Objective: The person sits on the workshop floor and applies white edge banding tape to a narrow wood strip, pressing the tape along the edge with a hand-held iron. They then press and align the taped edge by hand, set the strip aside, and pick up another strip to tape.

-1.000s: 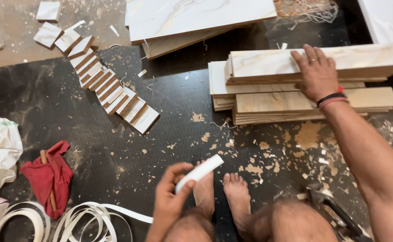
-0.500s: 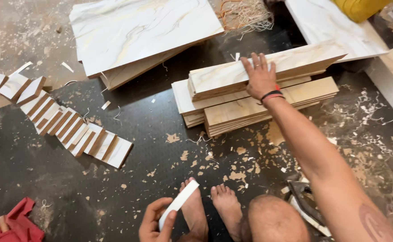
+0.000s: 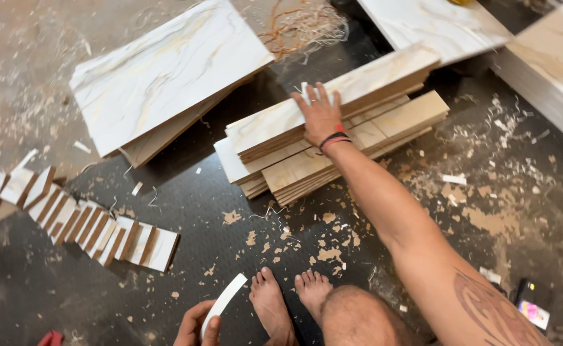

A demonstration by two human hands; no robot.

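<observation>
Head view: the right hand (image 3: 320, 115) lies just above the middle of the frame, palm down and fingers spread flat on the top plank of a stack of long planks (image 3: 275, 131); the fingers are stretched out over its far edge and close around nothing, though whether the fingertips hook that edge cannot be told. A black and a red band sit at the wrist, and the bare arm runs from there down to the lower right corner. The stack rests on the dark floor (image 3: 192, 205) at centre frame, its marbled top boards slanting up to the right over plain brown boards below. At the bottom edge, left of centre, the left hand (image 3: 197, 325) is only partly in frame; its fingers are curled around the lower end of a thin white curved strip (image 3: 225, 302), which rises up and to the right from the grip. Just right of that hand are two bare feet (image 3: 291, 298) and a knee. In the upper left lies a large marbled panel (image 3: 159, 77) on top of others, with a tangle of thin shavings (image 3: 304, 25) beyond its right corner. At the left edge a row of small cut pieces (image 3: 89, 224) leans like fallen dominoes, running down toward centre-left. Wood chips are scattered over the floor at lower centre and right.
</observation>
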